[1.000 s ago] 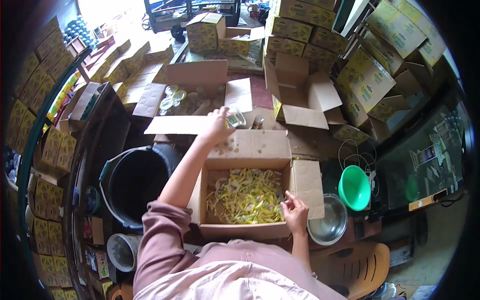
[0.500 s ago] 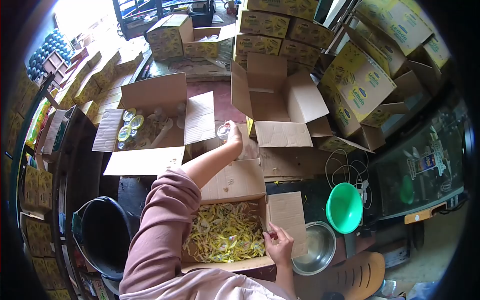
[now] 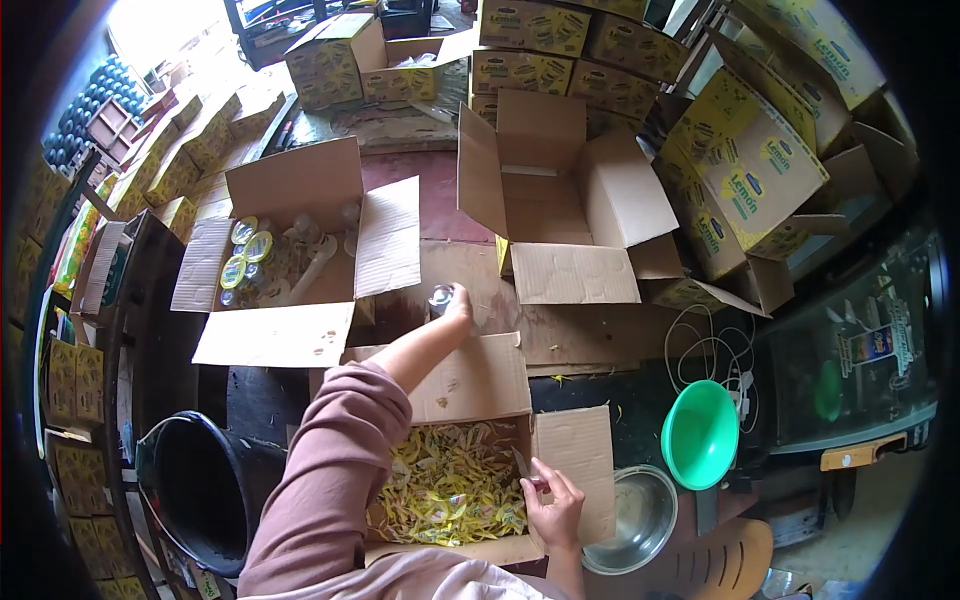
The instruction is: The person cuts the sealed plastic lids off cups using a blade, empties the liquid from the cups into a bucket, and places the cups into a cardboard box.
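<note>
My left hand point(image 3: 456, 310) reaches forward over the work surface, its fingers wrapped round a clear plastic cup point(image 3: 440, 296). My right hand point(image 3: 556, 508) is by the right side of the near carton, pinching what looks like a small knife point(image 3: 522, 464) with its blade pointing up and left. Yellow-and-clear plastic scraps point(image 3: 450, 490) fill the open near carton point(image 3: 485, 375) between my arms. To the left of my left hand stands an open carton point(image 3: 270, 335) holding several clear containers, some with yellow lids point(image 3: 258, 246).
Beyond my left hand is an open carton point(image 3: 575, 275) with nothing visible inside. A green bowl point(image 3: 700, 435) and a metal bowl point(image 3: 635, 520) lie at right, a white cable point(image 3: 710, 345) behind them. A black bucket point(image 3: 205, 490) stands at left. Printed lemon cartons point(image 3: 740, 170) are stacked around.
My left hand has come nearer and slightly left with the cup, which has tilted. My right hand stays beside the carton, its grip turned a little. The whole view has shifted slightly.
</note>
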Tool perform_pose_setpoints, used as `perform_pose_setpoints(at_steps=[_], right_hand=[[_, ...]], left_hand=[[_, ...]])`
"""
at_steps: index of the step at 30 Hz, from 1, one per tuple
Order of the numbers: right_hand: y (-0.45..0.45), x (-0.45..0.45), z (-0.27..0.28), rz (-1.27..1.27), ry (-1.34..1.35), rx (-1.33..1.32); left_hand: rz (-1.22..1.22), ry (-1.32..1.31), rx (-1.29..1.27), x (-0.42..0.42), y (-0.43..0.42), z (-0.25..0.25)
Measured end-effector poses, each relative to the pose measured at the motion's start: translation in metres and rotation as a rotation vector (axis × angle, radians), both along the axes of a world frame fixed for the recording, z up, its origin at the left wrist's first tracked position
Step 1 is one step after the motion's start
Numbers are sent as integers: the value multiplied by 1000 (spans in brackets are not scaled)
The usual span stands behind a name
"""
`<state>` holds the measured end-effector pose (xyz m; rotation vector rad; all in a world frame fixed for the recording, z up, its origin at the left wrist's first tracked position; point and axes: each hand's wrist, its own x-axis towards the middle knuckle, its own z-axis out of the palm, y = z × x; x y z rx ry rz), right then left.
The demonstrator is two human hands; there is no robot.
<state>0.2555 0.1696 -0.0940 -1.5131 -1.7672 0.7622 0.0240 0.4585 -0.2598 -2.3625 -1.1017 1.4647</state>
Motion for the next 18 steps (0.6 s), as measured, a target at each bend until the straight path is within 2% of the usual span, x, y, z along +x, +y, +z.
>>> perform_pose_setpoints(at_steps=[2, 3, 4, 7, 10, 13, 16, 17, 18], right_hand=[[1, -2, -2, 5, 13, 9], [1, -4, -3, 5, 15, 14], [3, -5, -3, 6, 17, 24], [7, -5, 0, 2, 12, -3], [7, -6, -1, -12, 26, -17], [7, -6, -1, -14, 35, -21], [6, -6, -3, -26, 50, -32], [6, -6, -2, -30, 53, -35], [6, -6, -3, -34, 58, -36]], left_hand=[[-26, 151, 108, -4, 14, -70], [-31, 186, 136, -4, 14, -75], [93, 48, 82, -3, 16, -79], [193, 96, 18, 8, 23, -90], [283, 9, -22, 11, 23, -88], [264, 145, -56, -1, 39, -154], [349, -3, -111, -14, 40, -162], [344, 58, -83, -12, 40, -166], [340, 120, -53, -11, 44, -193]])
